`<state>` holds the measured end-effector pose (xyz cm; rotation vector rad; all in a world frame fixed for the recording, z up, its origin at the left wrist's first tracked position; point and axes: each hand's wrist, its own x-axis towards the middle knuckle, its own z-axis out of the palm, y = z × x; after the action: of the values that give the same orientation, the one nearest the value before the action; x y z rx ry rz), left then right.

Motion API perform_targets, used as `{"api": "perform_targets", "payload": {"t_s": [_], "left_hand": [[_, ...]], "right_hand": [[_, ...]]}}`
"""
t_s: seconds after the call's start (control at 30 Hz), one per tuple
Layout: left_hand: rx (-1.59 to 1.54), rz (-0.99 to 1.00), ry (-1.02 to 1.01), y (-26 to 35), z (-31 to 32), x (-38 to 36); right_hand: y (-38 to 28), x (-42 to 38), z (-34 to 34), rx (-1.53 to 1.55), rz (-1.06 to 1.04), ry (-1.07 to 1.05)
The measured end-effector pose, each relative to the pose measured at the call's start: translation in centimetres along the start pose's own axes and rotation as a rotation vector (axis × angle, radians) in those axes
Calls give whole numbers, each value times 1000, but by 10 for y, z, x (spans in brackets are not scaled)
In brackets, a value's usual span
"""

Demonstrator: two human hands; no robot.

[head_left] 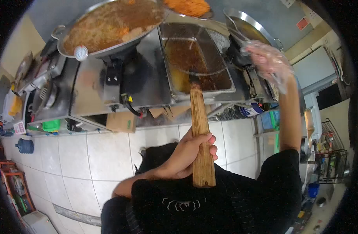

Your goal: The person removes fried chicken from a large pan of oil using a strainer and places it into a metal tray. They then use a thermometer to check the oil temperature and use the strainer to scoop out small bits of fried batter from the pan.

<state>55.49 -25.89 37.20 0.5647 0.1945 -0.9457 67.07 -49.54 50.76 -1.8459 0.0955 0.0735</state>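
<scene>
Wood handle (202,117) sits tight in my left hand (188,154); its round strainer (205,50) is over the metal tray (176,94). My gloved right hand (268,62) is up by the right pan (258,26); I cannot tell what it grips.

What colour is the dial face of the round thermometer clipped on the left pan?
White, in the head view.

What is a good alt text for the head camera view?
The left hand grips the wooden handle of a round strainer over a steel tray of brown liquid; the right hand, in a clear plastic glove, holds a thin metal utensil. To the left, a large pan of food has a dial thermometer on its rim.
</scene>
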Motion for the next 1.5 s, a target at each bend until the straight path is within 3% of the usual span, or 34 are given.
{"api": "perform_targets", "payload": {"t_s": [0.2,0.3,0.33,0.4,0.47,0.53,0.77,0.9,0.97,1.07,1.2,1.27,1.3,1.37,1.4,1.43,1.5], "left_hand": [[40,31,-14,-1,17,7],[78,91,-3,-3,25,21],[91,137,-9,-6,26,29],[101,199,-1,-13,25,51],[131,311,10,-13,26,67],[132,338,28,-12,25,78],[76,362,55,-15,21,100],[99,313,8,-15,16,103],[80,305,-49,-13,14,101],[209,241,-103,-9,4,95],[230,234,-205,-2,-3,85],[230,224,-231,0,-7,78],[229,191,-260,1,-9,75],[331,179,-325,7,-18,63],[427,153,-386,10,-24,55],[525,125,-444,13,-32,47],[625,163,-416,21,-54,25]], "right_hand": [[13,-3,-38,-193,176,131],[32,17,-46,-329,258,136],[36,28,-48,-346,290,45],[94,67,-73,-1114,-296,-120],[144,108,-79,-1648,-847,-288],[126,110,-29,-1466,-38,-122],[179,108,-36,-1526,-144,121],[199,95,-42,-1540,-151,92],[195,82,-40,-1378,-112,251],[203,66,-40,-1294,-48,295],[162,41,-24,-1216,-75,357],[146,41,-24,-1168,-353,418],[130,46,-23,-1167,-370,419],[96,56,-21,-901,-212,324],[84,63,-25,-1148,-485,265],[55,64,-12,-1143,-498,271],[-8,68,25,-950,-122,111]]}}
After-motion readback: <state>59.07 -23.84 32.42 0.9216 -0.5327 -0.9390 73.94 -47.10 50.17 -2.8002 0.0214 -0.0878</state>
